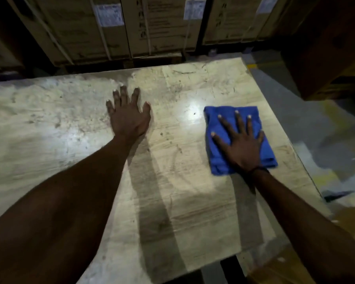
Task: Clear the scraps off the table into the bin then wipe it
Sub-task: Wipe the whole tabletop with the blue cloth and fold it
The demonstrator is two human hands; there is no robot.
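1. Blue cloth [239, 138] folded, flat on table [172, 181] near its right edge
2. Right hand [242, 144] spread flat, palm pressing on cloth
3. Left hand [128, 117] splayed flat, seemingly resting on bare tabletop, well apart from cloth
4. Cardboard boxes [111, 27] behind table

The right hand [241, 143] lies flat with fingers spread on a folded blue cloth [239, 138], near the right edge of the pale, scratched table [59, 124]. The left hand [127, 115] presses flat on the bare tabletop. Big cardboard boxes [111, 27] stand behind the table.
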